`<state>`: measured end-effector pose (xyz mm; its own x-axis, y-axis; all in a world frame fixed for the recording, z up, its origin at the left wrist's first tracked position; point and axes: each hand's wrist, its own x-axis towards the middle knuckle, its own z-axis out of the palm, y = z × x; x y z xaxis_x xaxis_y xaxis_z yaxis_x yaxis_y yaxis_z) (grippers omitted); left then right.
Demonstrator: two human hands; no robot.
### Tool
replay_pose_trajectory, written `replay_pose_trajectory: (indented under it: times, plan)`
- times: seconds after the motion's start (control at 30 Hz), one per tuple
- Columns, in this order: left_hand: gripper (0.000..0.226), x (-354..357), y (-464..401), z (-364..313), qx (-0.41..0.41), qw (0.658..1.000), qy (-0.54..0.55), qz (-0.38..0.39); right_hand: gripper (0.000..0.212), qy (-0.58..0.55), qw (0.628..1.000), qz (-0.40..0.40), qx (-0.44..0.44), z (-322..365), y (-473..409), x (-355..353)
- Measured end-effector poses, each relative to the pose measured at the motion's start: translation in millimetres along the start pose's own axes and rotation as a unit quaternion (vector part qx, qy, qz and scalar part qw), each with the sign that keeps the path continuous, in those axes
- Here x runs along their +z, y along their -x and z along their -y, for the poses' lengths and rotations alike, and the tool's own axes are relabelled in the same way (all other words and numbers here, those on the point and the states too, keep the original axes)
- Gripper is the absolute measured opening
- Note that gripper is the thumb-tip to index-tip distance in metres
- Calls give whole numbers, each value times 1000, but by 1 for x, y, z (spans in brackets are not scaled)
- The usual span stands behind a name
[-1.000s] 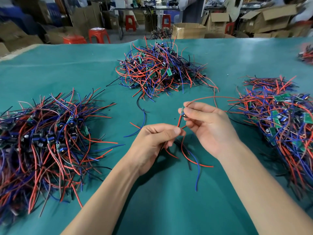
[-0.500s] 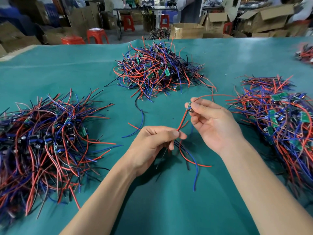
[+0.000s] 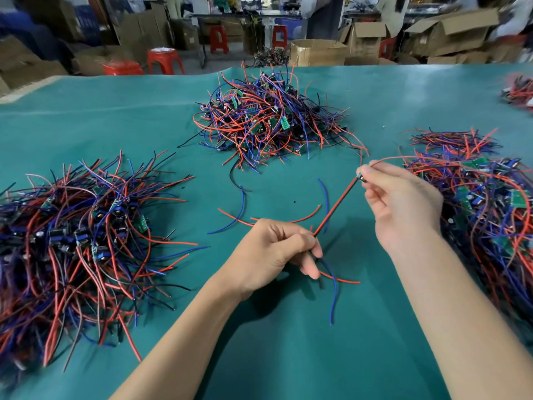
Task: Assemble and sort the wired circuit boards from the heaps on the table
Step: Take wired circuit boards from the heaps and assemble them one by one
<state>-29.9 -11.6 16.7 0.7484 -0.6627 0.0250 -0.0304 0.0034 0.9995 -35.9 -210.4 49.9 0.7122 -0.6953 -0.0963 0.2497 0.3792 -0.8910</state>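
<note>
My right hand (image 3: 402, 203) pinches a small wired circuit board (image 3: 360, 177) at its fingertips, above the green table mat (image 3: 288, 356). Red and black wires (image 3: 336, 206) run taut from the board down to my left hand (image 3: 274, 252), which grips them in curled fingers. A blue wire (image 3: 333, 290) and a red one hang out below my left fist. Three heaps of wired boards lie around: one at the left (image 3: 78, 243), one at the far middle (image 3: 268, 122), one at the right (image 3: 487, 212).
Loose red and blue wires (image 3: 277, 217) lie on the mat between the heaps. A small heap (image 3: 519, 90) sits at the far right edge. Beyond the table stand red stools (image 3: 164, 60) and cardboard boxes (image 3: 317, 51).
My right hand has moved up and to the right with the board, and my left hand has stayed low, so the wires between them are now drawn straight.
</note>
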Motion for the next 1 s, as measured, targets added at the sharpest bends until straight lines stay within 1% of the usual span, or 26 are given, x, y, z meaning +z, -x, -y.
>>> replay_pose_trajectory:
  times: [0.1, 0.17, 0.23, 0.3, 0.37, 0.4, 0.47, 0.5, 0.57, 0.67, 0.73, 0.8, 0.9, 0.97, 1.0]
  plan:
    - [27, 0, 2, 0, 0, 1000, -23, 0, 18, 20, 996, -36, -81, 9, -3, -3]
    - [27, 0, 3, 2, 7, 999, -53, -3, 21, -6, 988, -69, -136, 26, -9, -10]
    - [27, 1, 2, 4, 18, 999, -38, -26, 18, -28, 985, -64, -160, 47, -10, -16]
    - [26, -1, -2, 5, 28, 996, 21, -79, 15, -10, 988, 1, -157, 56, -2, -15]
    - [23, -6, -5, 6, 17, 984, 109, -140, 13, 41, 986, 79, -140, 53, 14, -7]
    - [22, -7, -6, 6, 11, 975, 160, -152, 11, 68, 984, 113, -119, 47, 23, -2]
    - [22, -9, -7, 7, 19, 967, 217, -132, 11, 120, 975, 170, -73, 30, 40, 9]
    - [26, -8, -6, 8, 33, 970, 215, -106, 13, 150, 968, 191, -64, 20, 47, 13]
    - [29, -4, -4, 8, 54, 981, 176, -58, 18, 210, 951, 212, -83, 2, 54, 18]
    - [19, -6, -1, 7, 36, 990, 128, -57, 16, 283, 927, 212, -125, -15, 53, 16]
    - [16, -7, 0, 6, 34, 992, 109, -44, 17, 298, 923, 202, -138, -16, 48, 10]
    - [15, -6, -1, 6, 33, 995, 95, -23, 23, 271, 939, 161, -136, -13, 38, 2]
    - [16, -5, -1, 5, 22, 997, 75, 2, 26, 159, 981, 64, -92, -5, 23, -6]
    - [17, -6, -1, 5, 17, 997, 77, 7, 28, 70, 995, -6, -69, 3, 13, -13]
    - [19, -7, -1, 5, 16, 996, 87, -5, 30, 33, 996, -42, -68, 8, 8, -17]
